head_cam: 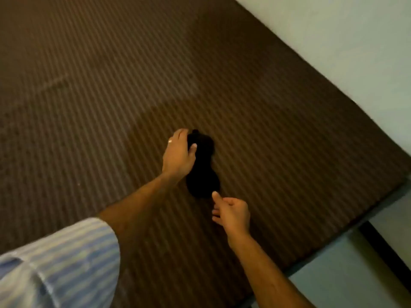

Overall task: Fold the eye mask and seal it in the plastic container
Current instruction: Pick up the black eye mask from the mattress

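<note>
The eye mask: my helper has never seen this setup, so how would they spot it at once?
Find the brown ribbed surface. Near its middle, between the left hand and right hand, lies the eye mask, the only black, soft thing there.

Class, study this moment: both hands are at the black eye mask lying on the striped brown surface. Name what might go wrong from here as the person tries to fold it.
1. The right hand touches the eye mask with only one extended fingertip at its near end, so that end may slip while folding.
2. The left hand covers the mask's far end, hiding the edges, so the fold may come out uneven.
3. No plastic container is in view, so the folded mask may spring open while the person looks for one.
</note>
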